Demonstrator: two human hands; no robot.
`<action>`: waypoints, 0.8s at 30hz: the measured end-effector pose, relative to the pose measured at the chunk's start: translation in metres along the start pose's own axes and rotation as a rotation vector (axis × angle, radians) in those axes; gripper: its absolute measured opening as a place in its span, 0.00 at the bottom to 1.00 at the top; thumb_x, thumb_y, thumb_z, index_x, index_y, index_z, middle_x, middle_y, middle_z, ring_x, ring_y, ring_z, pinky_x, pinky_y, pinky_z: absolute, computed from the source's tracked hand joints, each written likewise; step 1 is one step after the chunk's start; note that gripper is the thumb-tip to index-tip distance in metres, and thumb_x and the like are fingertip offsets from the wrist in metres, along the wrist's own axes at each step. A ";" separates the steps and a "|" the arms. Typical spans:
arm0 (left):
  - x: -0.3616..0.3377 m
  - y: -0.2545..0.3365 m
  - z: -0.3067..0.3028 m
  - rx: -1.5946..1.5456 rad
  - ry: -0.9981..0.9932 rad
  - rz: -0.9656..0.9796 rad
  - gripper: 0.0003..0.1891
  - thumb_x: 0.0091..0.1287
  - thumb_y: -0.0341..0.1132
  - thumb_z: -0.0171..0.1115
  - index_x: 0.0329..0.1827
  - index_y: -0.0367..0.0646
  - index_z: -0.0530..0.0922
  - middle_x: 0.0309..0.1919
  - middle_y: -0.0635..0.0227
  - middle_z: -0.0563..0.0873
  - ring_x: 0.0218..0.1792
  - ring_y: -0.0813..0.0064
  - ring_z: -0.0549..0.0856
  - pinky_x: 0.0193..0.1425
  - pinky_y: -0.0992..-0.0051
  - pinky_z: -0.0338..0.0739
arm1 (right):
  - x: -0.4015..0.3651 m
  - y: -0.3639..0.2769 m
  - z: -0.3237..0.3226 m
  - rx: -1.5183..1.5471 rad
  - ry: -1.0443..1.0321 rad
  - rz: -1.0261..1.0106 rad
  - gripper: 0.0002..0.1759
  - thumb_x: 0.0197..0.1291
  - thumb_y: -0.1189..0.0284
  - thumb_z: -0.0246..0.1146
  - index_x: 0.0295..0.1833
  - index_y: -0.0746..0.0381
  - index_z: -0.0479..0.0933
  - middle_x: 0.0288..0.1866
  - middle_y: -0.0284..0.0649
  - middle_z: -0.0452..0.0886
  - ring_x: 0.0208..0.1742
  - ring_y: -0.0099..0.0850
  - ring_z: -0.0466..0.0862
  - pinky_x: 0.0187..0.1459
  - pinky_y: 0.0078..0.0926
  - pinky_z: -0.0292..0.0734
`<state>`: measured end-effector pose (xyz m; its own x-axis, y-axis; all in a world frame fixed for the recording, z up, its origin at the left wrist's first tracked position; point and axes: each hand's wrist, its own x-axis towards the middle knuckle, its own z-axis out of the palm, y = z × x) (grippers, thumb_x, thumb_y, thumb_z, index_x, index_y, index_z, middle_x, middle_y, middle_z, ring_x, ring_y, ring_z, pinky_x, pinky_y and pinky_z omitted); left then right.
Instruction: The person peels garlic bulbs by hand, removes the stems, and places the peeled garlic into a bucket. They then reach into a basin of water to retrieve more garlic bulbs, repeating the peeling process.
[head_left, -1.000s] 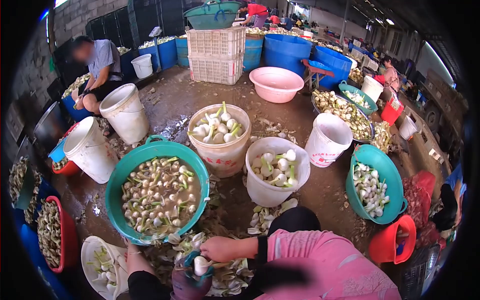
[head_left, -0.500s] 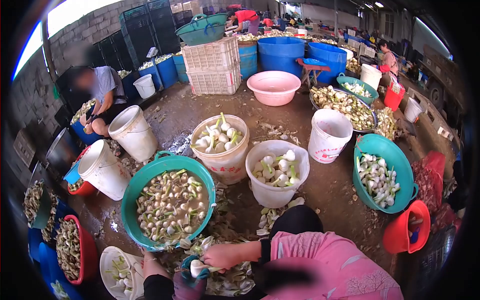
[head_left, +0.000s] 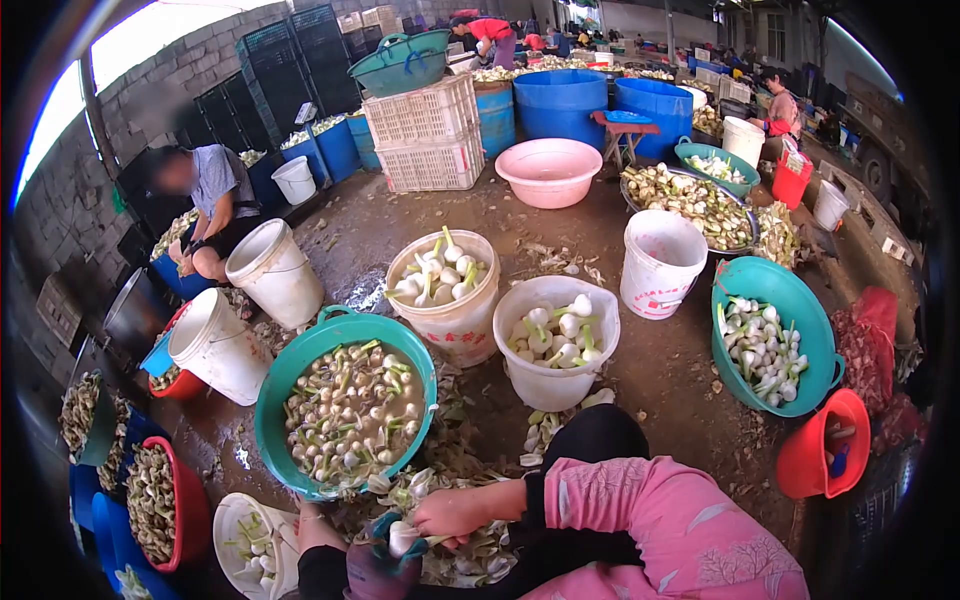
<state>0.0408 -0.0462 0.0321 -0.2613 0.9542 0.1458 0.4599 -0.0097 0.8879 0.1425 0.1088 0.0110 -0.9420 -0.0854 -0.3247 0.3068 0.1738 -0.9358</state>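
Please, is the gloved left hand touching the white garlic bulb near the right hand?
Touching. The head view shows it: the garlic bulb sits in the grasp of the gloved left hand, with no gap between them.

A garlic bulb (head_left: 402, 538) is in my left hand (head_left: 382, 565), with my right hand (head_left: 450, 515) just beside it, over a heap of peels (head_left: 470, 560) on the floor (head_left: 700, 440). Left of my hands is a pail (head_left: 286, 548) with bulbs in it. Past the heap, to the left, sits a basin (head_left: 268, 420) with bulbs in water. Right of that come a back bucket (head_left: 462, 335) and a front bucket (head_left: 545, 382), both holding bulbs. Toward the floor's right edge is a tub (head_left: 810, 335) of bulbs. Near the far edge stand stacked crates (head_left: 425, 165).
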 end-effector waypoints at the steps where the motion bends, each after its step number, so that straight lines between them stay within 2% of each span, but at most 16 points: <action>1: 0.000 0.002 0.000 0.041 0.003 0.033 0.19 0.58 0.28 0.56 0.53 0.36 0.67 0.34 0.69 0.78 0.33 0.82 0.75 0.36 0.83 0.70 | 0.001 0.002 0.001 0.046 -0.001 0.045 0.12 0.57 0.70 0.46 0.27 0.64 0.71 0.16 0.35 0.74 0.14 0.23 0.73 0.16 0.21 0.68; 4: -0.003 0.009 0.000 -0.208 -0.004 -0.127 0.20 0.59 0.32 0.57 0.53 0.36 0.67 0.35 0.68 0.78 0.33 0.83 0.76 0.36 0.84 0.70 | 0.006 0.007 0.003 0.457 -0.125 0.146 0.11 0.59 0.70 0.46 0.30 0.64 0.71 0.15 0.32 0.69 0.12 0.21 0.68 0.15 0.19 0.65; 5: -0.002 0.010 0.000 -0.274 0.072 -0.184 0.20 0.61 0.34 0.55 0.54 0.36 0.67 0.34 0.68 0.78 0.33 0.83 0.76 0.36 0.84 0.70 | 0.007 0.008 0.005 0.455 -0.128 0.148 0.11 0.59 0.70 0.46 0.30 0.64 0.71 0.15 0.32 0.69 0.12 0.21 0.68 0.15 0.19 0.65; 7: 0.001 0.008 0.003 -0.346 0.154 -0.247 0.19 0.62 0.37 0.54 0.54 0.36 0.67 0.34 0.67 0.79 0.33 0.83 0.77 0.37 0.84 0.71 | 0.009 0.012 0.008 0.816 -0.009 -0.122 0.11 0.60 0.69 0.48 0.29 0.62 0.69 0.13 0.29 0.61 0.10 0.19 0.60 0.15 0.19 0.58; 10: 0.015 -0.012 0.019 -0.007 0.425 -0.014 0.16 0.57 0.33 0.57 0.46 0.39 0.69 0.36 0.66 0.76 0.38 0.77 0.75 0.43 0.75 0.71 | 0.016 0.014 0.005 0.830 0.000 -0.276 0.11 0.62 0.67 0.47 0.30 0.63 0.67 0.13 0.29 0.62 0.12 0.19 0.61 0.17 0.17 0.57; 11: 0.017 -0.015 0.020 -0.010 0.431 -0.019 0.16 0.57 0.33 0.57 0.46 0.39 0.69 0.36 0.66 0.76 0.38 0.77 0.75 0.43 0.75 0.71 | 0.013 0.012 0.001 0.610 0.023 -0.256 0.12 0.61 0.67 0.47 0.30 0.64 0.69 0.14 0.33 0.65 0.14 0.22 0.66 0.19 0.22 0.61; 12: 0.019 -0.019 0.020 -0.680 0.473 -0.165 0.12 0.58 0.34 0.55 0.43 0.41 0.70 0.35 0.67 0.76 0.37 0.75 0.76 0.42 0.73 0.72 | 0.010 0.010 -0.003 0.607 0.014 -0.249 0.12 0.61 0.67 0.47 0.30 0.64 0.69 0.14 0.33 0.65 0.14 0.22 0.66 0.19 0.22 0.61; 13: 0.022 -0.023 0.020 -1.353 0.489 -0.302 0.08 0.59 0.34 0.53 0.40 0.44 0.71 0.35 0.68 0.76 0.36 0.73 0.76 0.41 0.71 0.73 | 0.008 0.008 -0.006 0.211 0.220 -0.454 0.12 0.60 0.67 0.48 0.30 0.64 0.69 0.16 0.36 0.68 0.16 0.25 0.69 0.20 0.25 0.64; 14: 0.026 -0.023 0.027 -1.144 0.553 -0.206 0.09 0.58 0.35 0.52 0.40 0.45 0.72 0.36 0.69 0.76 0.39 0.72 0.76 0.46 0.67 0.72 | 0.007 0.003 -0.007 -0.184 0.399 -0.653 0.12 0.59 0.67 0.49 0.31 0.65 0.70 0.17 0.39 0.70 0.18 0.28 0.71 0.22 0.28 0.66; 16: 0.035 -0.032 0.013 -1.189 0.244 -0.124 0.10 0.62 0.39 0.48 0.42 0.46 0.72 0.38 0.69 0.77 0.41 0.71 0.76 0.48 0.68 0.71 | -0.001 -0.003 -0.014 0.028 0.313 -0.388 0.11 0.57 0.68 0.50 0.32 0.65 0.71 0.22 0.44 0.74 0.22 0.33 0.74 0.27 0.31 0.69; 17: 0.030 -0.033 0.015 -1.356 0.309 -0.181 0.11 0.62 0.39 0.48 0.43 0.45 0.73 0.38 0.68 0.78 0.41 0.71 0.77 0.48 0.68 0.72 | 0.002 0.002 -0.014 -0.154 0.391 -0.524 0.11 0.57 0.69 0.50 0.31 0.66 0.71 0.22 0.45 0.73 0.20 0.31 0.72 0.26 0.30 0.69; 18: 0.026 -0.039 0.019 -1.177 0.390 -0.216 0.14 0.62 0.41 0.49 0.44 0.44 0.73 0.40 0.67 0.78 0.41 0.70 0.78 0.47 0.68 0.72 | 0.000 0.002 -0.009 -0.095 0.307 -0.531 0.11 0.57 0.69 0.50 0.31 0.66 0.71 0.22 0.45 0.73 0.20 0.31 0.72 0.26 0.30 0.69; 20: 0.020 -0.033 0.013 -1.607 0.381 -0.274 0.19 0.59 0.43 0.53 0.49 0.40 0.70 0.43 0.64 0.78 0.41 0.68 0.78 0.46 0.70 0.73 | -0.007 -0.007 -0.012 0.562 0.377 -0.352 0.10 0.59 0.73 0.47 0.30 0.66 0.71 0.23 0.34 0.71 0.24 0.20 0.69 0.27 0.21 0.66; 22: 0.013 -0.040 0.010 -1.594 0.216 -0.203 0.24 0.58 0.45 0.56 0.53 0.40 0.68 0.50 0.60 0.74 0.42 0.66 0.77 0.43 0.70 0.73 | -0.002 -0.006 -0.022 0.395 0.340 -0.381 0.11 0.59 0.73 0.46 0.33 0.67 0.72 0.27 0.31 0.70 0.27 0.19 0.69 0.29 0.16 0.65; 23: 0.012 -0.043 0.010 -1.600 0.221 -0.197 0.24 0.58 0.45 0.56 0.53 0.40 0.68 0.50 0.60 0.74 0.42 0.66 0.77 0.43 0.70 0.73 | 0.002 -0.001 -0.025 0.216 0.401 -0.422 0.12 0.59 0.74 0.45 0.36 0.69 0.73 0.34 0.35 0.74 0.33 0.20 0.72 0.36 0.17 0.67; 24: 0.010 -0.045 0.009 -1.597 0.178 -0.171 0.24 0.58 0.44 0.55 0.54 0.39 0.67 0.50 0.59 0.74 0.43 0.65 0.77 0.43 0.70 0.73 | 0.004 -0.003 -0.027 0.208 0.398 -0.418 0.12 0.59 0.74 0.45 0.36 0.69 0.73 0.34 0.35 0.74 0.33 0.20 0.72 0.36 0.17 0.67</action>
<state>0.0256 -0.0332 -0.0104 -0.3567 0.9328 -0.0521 -0.8609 -0.3065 0.4060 0.1346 0.1342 0.0159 -0.9547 0.2747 0.1148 -0.1175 0.0064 -0.9930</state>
